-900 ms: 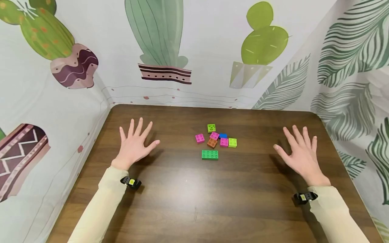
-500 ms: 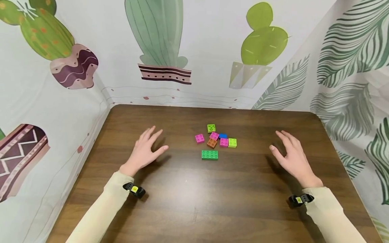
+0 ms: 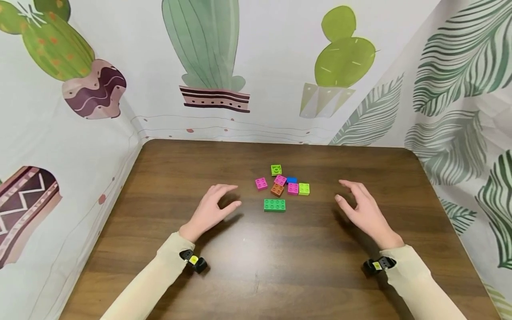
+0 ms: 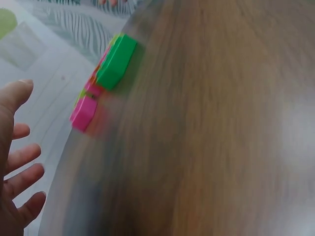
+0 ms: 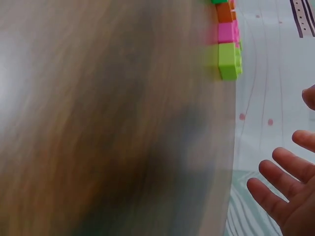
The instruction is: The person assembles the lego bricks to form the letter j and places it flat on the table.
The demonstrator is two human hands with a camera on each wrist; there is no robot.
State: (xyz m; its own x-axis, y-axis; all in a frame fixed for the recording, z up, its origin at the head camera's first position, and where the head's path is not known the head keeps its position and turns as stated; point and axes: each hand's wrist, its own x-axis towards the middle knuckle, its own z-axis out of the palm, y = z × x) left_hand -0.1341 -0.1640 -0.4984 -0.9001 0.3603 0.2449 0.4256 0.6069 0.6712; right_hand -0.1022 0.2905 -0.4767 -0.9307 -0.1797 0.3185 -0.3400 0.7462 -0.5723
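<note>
Toy building bricks lie in a loose group on the table, near its middle. In front is a long green brick [image 3: 274, 205]. Behind it are a brown brick [image 3: 277, 190], a pink brick [image 3: 261, 183] at the left, two more pink ones, a blue brick [image 3: 291, 180] and a lime brick [image 3: 304, 189] at the right. Another lime brick [image 3: 276, 170] lies upside down at the back. My left hand [image 3: 211, 208] hovers left of the bricks, fingers relaxed, touching nothing. To their right hovers my right hand [image 3: 366, 210], also holding nothing, its fingers loosely bent.
The brown wooden table [image 3: 256, 266] meets a wall covering [image 3: 280, 44] printed with cacti and leaves along its back and sides. Each wrist carries a small black camera, the left camera [image 3: 194, 261] and the right camera [image 3: 378, 265].
Both hands have moved inward toward the bricks, the left one rightward and the right one leftward. Their spread fingers have drawn together and bent slightly. The bricks have stayed in place.
</note>
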